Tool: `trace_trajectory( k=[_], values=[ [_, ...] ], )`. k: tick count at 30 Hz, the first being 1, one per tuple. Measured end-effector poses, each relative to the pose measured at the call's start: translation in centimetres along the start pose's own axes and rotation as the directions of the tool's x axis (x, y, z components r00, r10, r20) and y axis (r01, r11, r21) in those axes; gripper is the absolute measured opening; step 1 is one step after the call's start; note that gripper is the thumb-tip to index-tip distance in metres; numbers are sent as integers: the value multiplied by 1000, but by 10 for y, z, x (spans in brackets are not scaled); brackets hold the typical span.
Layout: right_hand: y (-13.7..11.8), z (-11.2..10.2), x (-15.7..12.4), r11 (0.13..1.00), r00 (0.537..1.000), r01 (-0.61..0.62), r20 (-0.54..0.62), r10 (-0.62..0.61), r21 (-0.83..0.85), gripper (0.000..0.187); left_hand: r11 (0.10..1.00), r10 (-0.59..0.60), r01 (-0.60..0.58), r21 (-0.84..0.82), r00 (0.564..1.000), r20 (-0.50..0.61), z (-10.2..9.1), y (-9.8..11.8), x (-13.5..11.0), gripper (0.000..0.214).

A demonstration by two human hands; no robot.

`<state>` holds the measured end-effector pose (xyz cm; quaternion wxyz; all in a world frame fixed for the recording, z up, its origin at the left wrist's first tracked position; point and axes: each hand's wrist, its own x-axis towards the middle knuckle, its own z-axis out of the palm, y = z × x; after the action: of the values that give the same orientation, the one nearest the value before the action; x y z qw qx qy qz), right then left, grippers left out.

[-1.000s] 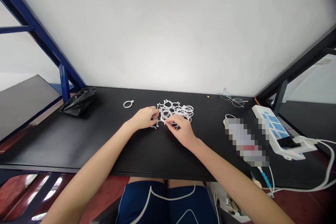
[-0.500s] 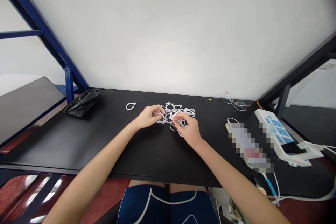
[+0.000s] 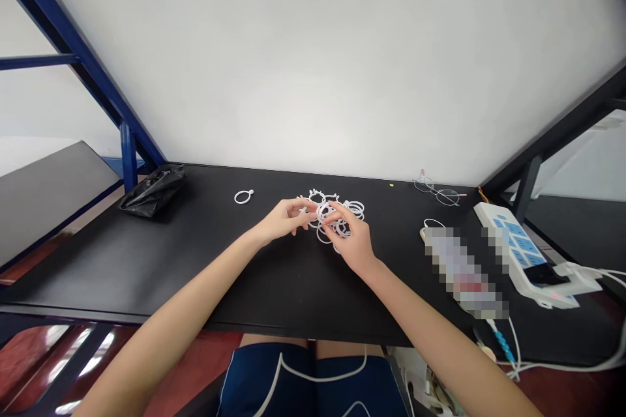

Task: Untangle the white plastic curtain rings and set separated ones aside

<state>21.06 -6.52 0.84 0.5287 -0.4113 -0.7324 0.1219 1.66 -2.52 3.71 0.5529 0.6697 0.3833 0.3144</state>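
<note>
**Both hands joined at the near-left edge of the ring pile**

A heap of white plastic rings (image 3: 337,214) is found on the black table (image 3: 195,260), a little beyond the middle of its depth and roughly centred before the person. The left hand (image 3: 281,221) and the right hand (image 3: 353,241) are brought together at the near-left side of that heap. One ring (image 3: 325,211) is held between them: it is pinched by the right thumb and forefinger, while the left fingertips (image 3: 307,206) are extended and laid against its left rim. Whether the left fingers are closed on the ring or only touching it cannot be told at this size.

The held ring lies directly between the two grips, the bulk of the heap lying beyond and to the right of it. The right hand is the nearer to the heap and partly overlaps its near edge; the left hand reaches in from the left. No long axis can be assigned to a round ring; its face appears tilted toward the camera.

The rings are thin, white and circular, several bearing small tabs or eyelets on the rim, and are interlaced so that single ones are hard to separate by eye.

A single ring (image 3: 243,196) is noted apart, well to the left. Also recorded: a black bag (image 3: 152,191) at far left, spectacles (image 3: 437,190) and a power strip (image 3: 518,242) at right.
</note>
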Motion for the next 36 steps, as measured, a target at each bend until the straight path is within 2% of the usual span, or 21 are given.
trace_trajectory(
  k=[6, 14, 21, 26, 30, 33, 36],
  values=[
    [-2, 0, 0, 999, 998, 45, 45, -44, -4, 40, 996, 80, -80, 26, 997, -9, 12, -4, -1, 36],
    [-3, 0, 0, 997, 996, 67, 50, -69, 35, 46, 998, 56, -56, -21, 998, -17, 11, -9, 2, 40],
    [-8, -2, 1, 998, 998, -48, 29, 47, 49, 45, 997, 68, -67, -49, 998, 1, 10, -8, 2, 38],
    [-6, -3, 2, 998, 998, -49, 35, 48, 34, 43, 997, 66, -65, -39, 997, 36, 10, -8, 2, 38],
    [-5, -3, 1, 998, 998, -58, 0, 58, -10, 29, 995, 102, -102, -7, 991, 90, 10, -9, 1, 37],
    [-6, -3, 1, 997, 995, -67, -73, 64, -42, 17, 991, 124, -125, 41, 992, 34, 11, -10, 2, 36],
    [-7, -4, 2, 997, 989, -64, -133, 56, -54, 8, 982, 146, -131, 138, 984, -102, 11, -12, 3, 36]
  ],
)
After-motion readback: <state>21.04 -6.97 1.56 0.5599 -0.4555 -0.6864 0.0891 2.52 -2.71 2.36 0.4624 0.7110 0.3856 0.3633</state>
